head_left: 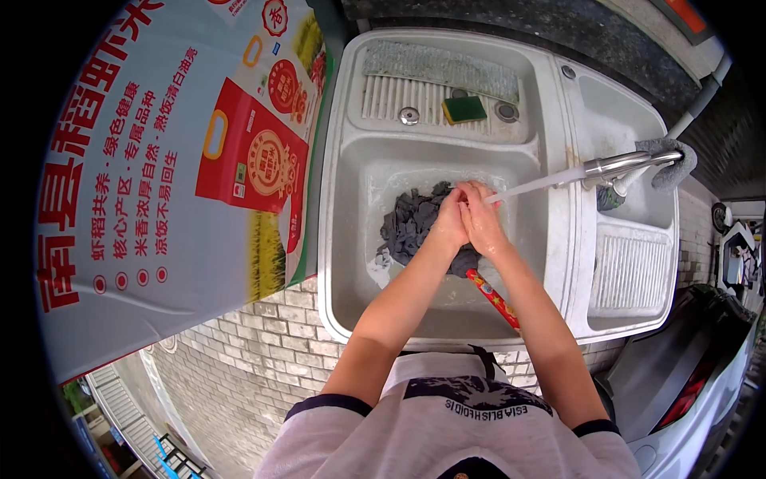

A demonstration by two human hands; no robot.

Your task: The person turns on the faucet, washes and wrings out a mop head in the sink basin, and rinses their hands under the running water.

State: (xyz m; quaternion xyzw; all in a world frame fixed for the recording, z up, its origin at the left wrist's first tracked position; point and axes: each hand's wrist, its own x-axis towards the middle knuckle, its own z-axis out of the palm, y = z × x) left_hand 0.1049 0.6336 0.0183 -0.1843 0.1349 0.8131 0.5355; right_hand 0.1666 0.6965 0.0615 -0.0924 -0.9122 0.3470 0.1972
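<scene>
My left hand (452, 219) and my right hand (481, 221) are pressed together over the sink basin, fingers curled in against each other. Whatever may be between them is hidden. A stream of water from the metal faucet (610, 165) strikes the fingers of my right hand. Just left of and below my hands lies a mop head of wet dark grey cloth strips (408, 227) on the basin floor. Its red patterned handle (493, 299) slants down toward the basin's front edge, passing between my forearms.
The white sink (341, 263) has a ribbed ledge at the back with a green and yellow sponge (465, 109) and a washboard area (632, 271) at right. A grey cloth (674, 164) wraps the faucet base. A large printed banner (159, 239) stands close at left.
</scene>
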